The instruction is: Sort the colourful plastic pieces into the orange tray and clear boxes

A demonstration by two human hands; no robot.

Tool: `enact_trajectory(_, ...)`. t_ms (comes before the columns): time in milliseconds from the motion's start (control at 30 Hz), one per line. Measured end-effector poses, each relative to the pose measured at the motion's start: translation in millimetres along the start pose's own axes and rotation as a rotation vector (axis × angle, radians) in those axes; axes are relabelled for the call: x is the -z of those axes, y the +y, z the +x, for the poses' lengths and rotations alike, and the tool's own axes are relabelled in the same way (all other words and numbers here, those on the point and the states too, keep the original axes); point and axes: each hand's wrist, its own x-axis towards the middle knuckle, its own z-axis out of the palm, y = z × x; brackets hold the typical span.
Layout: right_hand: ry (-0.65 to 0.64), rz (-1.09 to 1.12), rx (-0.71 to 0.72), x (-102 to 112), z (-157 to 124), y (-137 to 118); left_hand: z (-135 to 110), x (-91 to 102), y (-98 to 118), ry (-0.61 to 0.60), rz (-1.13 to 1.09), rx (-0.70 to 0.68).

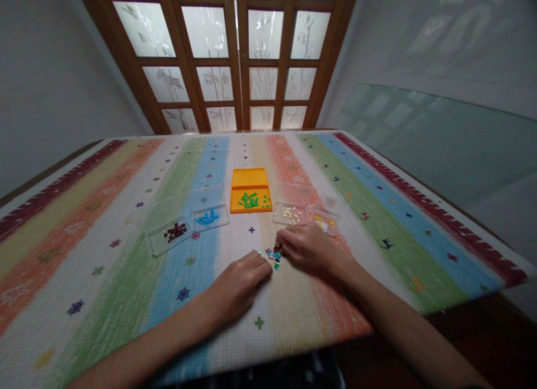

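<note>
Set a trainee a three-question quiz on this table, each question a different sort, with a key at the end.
1. Choose: the pieces in the orange case are (a) blue, (b) green, (c) brown.
2. True or false: the mixed pile lies on the cloth, outside the case.
3. Fill in: the yellow pieces are nearest to the person's ____.

Key: 1. b; 2. true; 3. right hand.
</note>
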Motion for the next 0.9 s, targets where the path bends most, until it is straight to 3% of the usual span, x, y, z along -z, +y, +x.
enact_trajectory(900,0.026,-0.039,0.013,-0.8,-1.0,3.5,0.0,4.5,-1.3,-0.093,0.211,-0.170)
